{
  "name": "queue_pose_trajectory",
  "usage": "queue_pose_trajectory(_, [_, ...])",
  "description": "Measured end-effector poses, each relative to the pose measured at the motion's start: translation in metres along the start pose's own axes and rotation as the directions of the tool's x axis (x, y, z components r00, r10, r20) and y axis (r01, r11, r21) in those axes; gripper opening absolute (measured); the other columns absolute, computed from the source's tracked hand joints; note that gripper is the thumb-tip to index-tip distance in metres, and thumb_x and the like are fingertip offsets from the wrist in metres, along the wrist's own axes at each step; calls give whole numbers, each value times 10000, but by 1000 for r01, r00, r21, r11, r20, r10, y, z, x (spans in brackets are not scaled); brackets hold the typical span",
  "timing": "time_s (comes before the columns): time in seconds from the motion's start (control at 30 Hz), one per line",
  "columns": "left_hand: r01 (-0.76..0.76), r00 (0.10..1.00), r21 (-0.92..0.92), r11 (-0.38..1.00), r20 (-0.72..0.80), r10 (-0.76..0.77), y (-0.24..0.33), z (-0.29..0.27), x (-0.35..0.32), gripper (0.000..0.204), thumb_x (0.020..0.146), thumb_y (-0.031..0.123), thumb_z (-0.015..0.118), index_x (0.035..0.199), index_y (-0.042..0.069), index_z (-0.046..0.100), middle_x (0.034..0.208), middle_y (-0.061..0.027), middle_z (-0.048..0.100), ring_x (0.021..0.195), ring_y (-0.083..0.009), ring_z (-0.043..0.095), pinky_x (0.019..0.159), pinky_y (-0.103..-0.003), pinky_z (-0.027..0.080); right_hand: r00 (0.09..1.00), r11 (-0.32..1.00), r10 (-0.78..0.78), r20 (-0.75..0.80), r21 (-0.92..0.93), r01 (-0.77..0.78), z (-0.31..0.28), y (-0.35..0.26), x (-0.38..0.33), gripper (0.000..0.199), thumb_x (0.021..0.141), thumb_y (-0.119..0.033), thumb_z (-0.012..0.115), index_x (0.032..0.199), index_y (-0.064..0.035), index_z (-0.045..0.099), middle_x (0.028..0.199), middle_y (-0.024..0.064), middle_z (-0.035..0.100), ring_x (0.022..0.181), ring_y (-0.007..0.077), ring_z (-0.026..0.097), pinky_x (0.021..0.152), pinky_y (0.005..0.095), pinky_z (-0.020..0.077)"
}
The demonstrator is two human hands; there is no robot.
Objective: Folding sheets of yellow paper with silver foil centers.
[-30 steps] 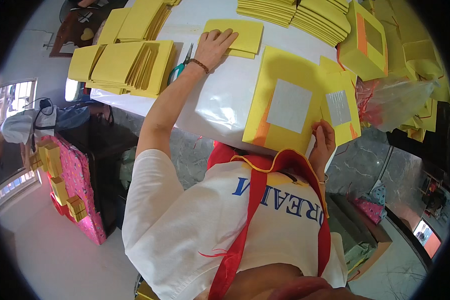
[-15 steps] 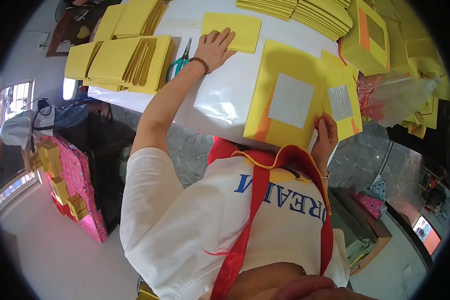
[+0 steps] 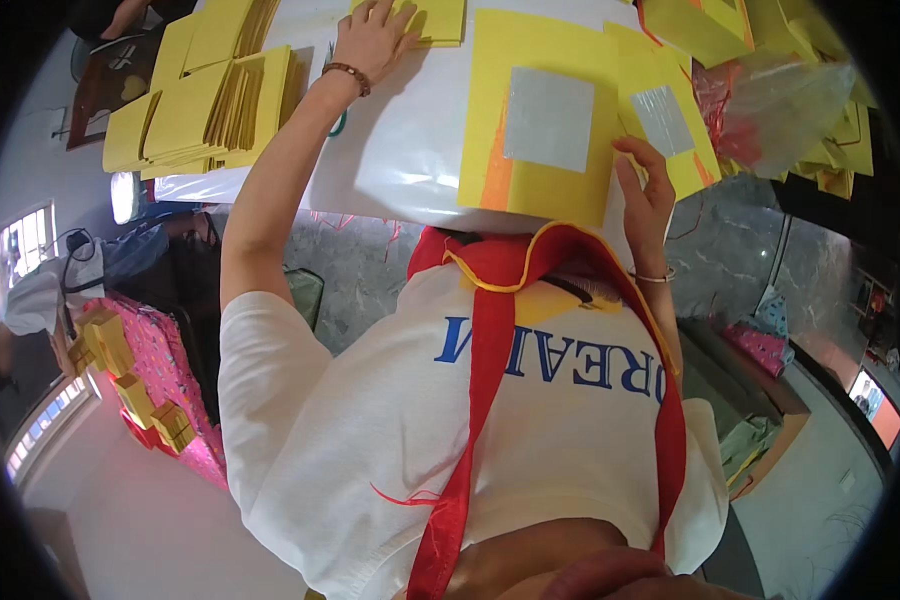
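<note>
My left hand (image 3: 375, 42) lies with spread fingers on a folded yellow paper piece (image 3: 440, 22) at the far side of the white-covered table. Under my left wrist, teal-handled scissors (image 3: 339, 123) show only in part. In front of me lies a large yellow paper sheet (image 3: 485, 90) with a grey rectangle (image 3: 549, 120) and an orange strip on it. At this sheet's right edge is my right hand (image 3: 648, 195), thumb and index finger apart, fingertips near or touching the edge. Beside it lies another yellow piece (image 3: 630, 75) with a shiny grey rectangle.
Stacks of folded yellow paper (image 3: 195, 115) stand at the table's left. A yellow box (image 3: 700, 25) and a clear plastic bag (image 3: 785, 115) with red strands are at the right. Small yellow boxes (image 3: 135, 398) rest on a pink patterned surface (image 3: 160, 345) at lower left.
My view has shifted, so the table sits higher in it. My right thumb and index finger have spread apart at the sheet's edge. My left hand stays on the folded yellow piece.
</note>
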State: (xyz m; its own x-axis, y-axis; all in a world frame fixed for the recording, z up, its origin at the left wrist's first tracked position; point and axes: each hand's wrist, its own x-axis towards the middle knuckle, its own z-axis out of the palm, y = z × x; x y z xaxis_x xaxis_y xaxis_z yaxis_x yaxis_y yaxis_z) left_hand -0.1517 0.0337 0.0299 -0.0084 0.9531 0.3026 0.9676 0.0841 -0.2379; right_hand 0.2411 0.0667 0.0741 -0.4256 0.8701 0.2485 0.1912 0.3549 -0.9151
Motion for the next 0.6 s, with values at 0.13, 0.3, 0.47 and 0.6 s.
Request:
queue_pose_trajectory(0.13, [-135, 986, -585, 800, -161, 49, 54, -77, -14, 376, 829, 216, 604, 1189, 117, 557, 1174, -147, 545, 1054, -346, 503, 905, -395, 396, 979, 954, -153, 134, -240, 182, 0, -2, -3, 161, 794, -118, 638, 951, -84, 644, 1027, 36, 619, 1088, 258, 507, 918, 348, 374])
queue_pose_trajectory(0.3, [-309, 937, -622, 720, -70, 342, 118, -138, -61, 406, 795, 292, 633, 1136, 81, 571, 1128, -111, 551, 995, -297, 501, 861, -388, 379, 966, 923, -178, 186, -308, 229, 5, 9, -3, 88, 774, -120, 647, 856, -88, 658, 1011, 30, 628, 1102, 277, 498, 939, 375, 357])
queue_pose_trajectory(0.47, [-309, 920, -717, 625, -60, 386, 117, -137, -67, 405, 777, 242, 659, 1129, 59, 578, 1090, -88, 574, 941, -256, 528, 799, -346, 436, 984, 990, -100, 145, -80, 113, 8, 13, -5, 101, 797, -144, 631, 851, -63, 658, 1016, 56, 630, 1108, 284, 496, 967, 378, 346])
queue_pose_trajectory(0.6, [-211, 941, -825, 525, -25, 339, 113, -133, -61, 312, 807, 192, 643, 1079, 43, 609, 998, -94, 617, 854, -227, 569, 732, -311, 470, 990, 995, 20, 138, 89, -33, 6, 21, -7, 216, 892, -205, 524, 891, -34, 656, 1049, 76, 622, 1139, 274, 473, 986, 365, 333])
